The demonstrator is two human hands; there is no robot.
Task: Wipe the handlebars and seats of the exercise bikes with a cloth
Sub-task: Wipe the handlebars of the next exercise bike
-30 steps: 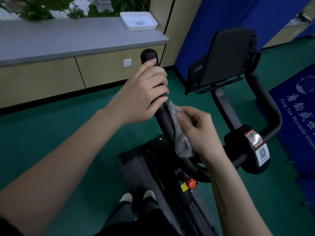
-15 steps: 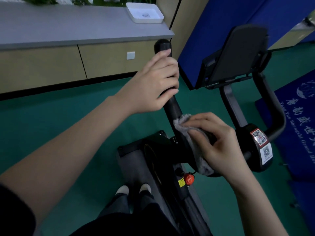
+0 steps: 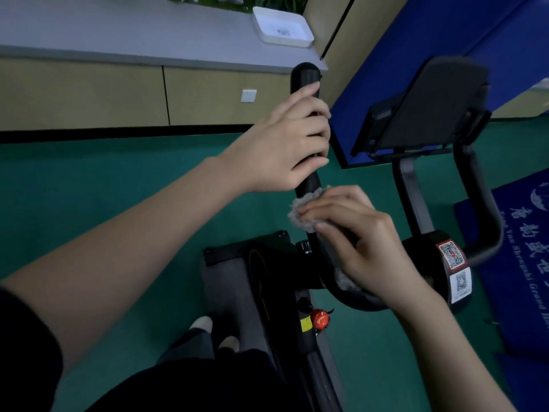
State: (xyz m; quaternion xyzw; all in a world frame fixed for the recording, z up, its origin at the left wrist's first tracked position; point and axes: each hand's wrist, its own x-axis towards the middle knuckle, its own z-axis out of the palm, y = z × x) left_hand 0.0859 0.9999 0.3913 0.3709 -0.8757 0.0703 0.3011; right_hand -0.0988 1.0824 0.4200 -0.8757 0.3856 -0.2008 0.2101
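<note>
Floor: green flooring point(image 3: 118, 179) lies beneath the handlebar point(image 3: 306, 75).
Left hand point(image 3: 285, 141): grips the handlebar near its tip.
Right hand point(image 3: 365, 245): clasps the grey cloth point(image 3: 301, 214) round the handlebar, just below.
Technique: probably firm, full-length strokes.

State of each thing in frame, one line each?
left hand, grips the handlebar near its top end
right hand, fingers curled over the cloth, pressing it on the bar
cloth, bunched round the handlebar below the left hand
handlebar, top end bare
white tray, flat on the counter
</note>
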